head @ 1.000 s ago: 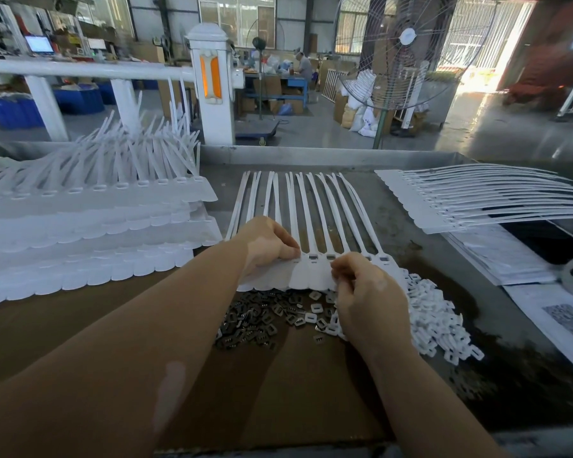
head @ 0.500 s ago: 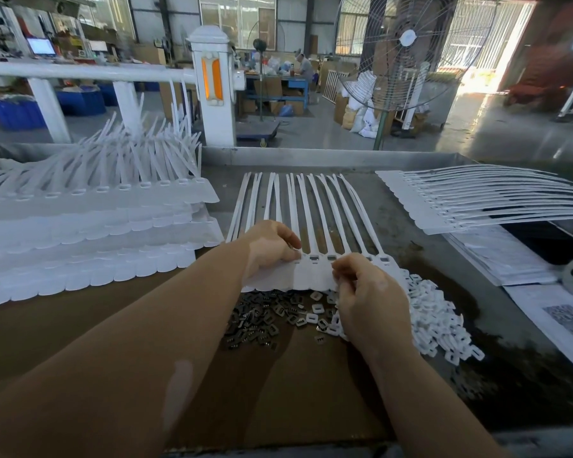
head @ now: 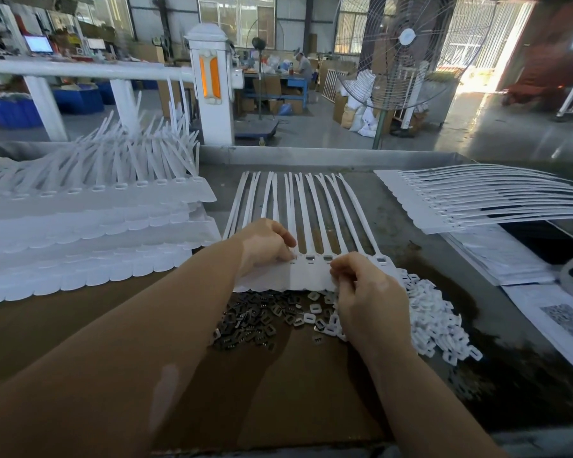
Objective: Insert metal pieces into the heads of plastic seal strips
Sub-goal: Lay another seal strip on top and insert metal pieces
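A joined row of white plastic seal strips (head: 311, 276) lies flat in the middle of the table, tails pointing away from me. Small metal pieces show in several of its heads. My left hand (head: 265, 246) rests with curled fingers on the left heads of the row, fingertips pressing near one head. My right hand (head: 364, 292) is curled over the row's right part, fingertips pinched together at a head; what they pinch is hidden. A pile of dark metal pieces (head: 248, 322) lies on brown cardboard just below the row.
White plastic caps (head: 434, 315) are heaped right of my right hand. Stacks of seal strips stand at the left (head: 90, 226) and lie at the right (head: 470, 203). Papers (head: 543, 312) lie at the right edge. A metal table rim (head: 311, 157) runs along the back.
Both hands stay at the strip heads with only slight finger movement. My right hand has shifted a little along the row.
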Motion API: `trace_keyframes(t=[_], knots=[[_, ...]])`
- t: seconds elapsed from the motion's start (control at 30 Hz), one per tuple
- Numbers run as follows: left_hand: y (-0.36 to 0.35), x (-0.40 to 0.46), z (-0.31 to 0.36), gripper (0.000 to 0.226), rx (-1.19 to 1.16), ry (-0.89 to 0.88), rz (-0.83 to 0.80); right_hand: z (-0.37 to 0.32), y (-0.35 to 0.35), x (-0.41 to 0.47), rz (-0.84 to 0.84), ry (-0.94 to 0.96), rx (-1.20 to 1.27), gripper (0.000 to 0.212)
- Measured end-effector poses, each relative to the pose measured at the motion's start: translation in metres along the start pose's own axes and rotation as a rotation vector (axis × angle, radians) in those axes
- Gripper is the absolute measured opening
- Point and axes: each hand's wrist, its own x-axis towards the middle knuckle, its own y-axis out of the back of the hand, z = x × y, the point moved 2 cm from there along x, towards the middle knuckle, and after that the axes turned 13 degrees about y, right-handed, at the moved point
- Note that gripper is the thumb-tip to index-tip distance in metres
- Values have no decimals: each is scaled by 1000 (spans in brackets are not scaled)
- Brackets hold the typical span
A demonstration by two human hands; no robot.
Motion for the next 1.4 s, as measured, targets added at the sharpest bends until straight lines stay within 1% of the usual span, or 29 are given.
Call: trace_keyframes(t=[0.1,0.17,0.27,0.37,0.47,0.53,0.6,0.67,0.9,0.97,1.07,1.13,1.27,1.33,1.4], knots=[[-1,-3,-2,15,17,-48,22,0,-1,1,9,8,-8,14],[-3,-8,-5,15,69,-141,70,1,-2,0,0,0,-8,15],[-8,-21,-7,20,191,-313,181,3,-3,0,0,-7,-12,14],[-14,-36,-6,31,331,-455,206,3,-3,1,2,-7,-24,13],[-19,-46,-7,38,492,-538,202,2,-3,1,1,11,-31,12],[-21,-50,-10,35,564,-574,237,1,-3,0,-24,22,-46,14],[-22,-53,-13,28,608,-585,283,1,-4,0,-60,24,-57,16],[-23,-55,-14,27,638,-596,319,2,-4,0,-83,21,-60,19],[-33,-62,-23,35,795,-676,348,3,-5,1,-93,5,-46,20],[-35,-62,-23,33,761,-685,332,3,-5,1,-91,-3,-38,20],[-33,-61,-24,28,553,-632,281,3,-5,1,-91,-10,-39,20],[-31,-58,-27,28,471,-589,288,3,-5,1,-88,-12,-41,19],[-30,-58,-28,23,468,-580,303,4,-5,1,-90,-20,-34,18],[-31,-60,-27,18,503,-606,291,4,-5,0,-84,-18,-35,18],[-32,-60,-27,19,560,-622,279,3,-5,1,-84,-19,-34,18]])
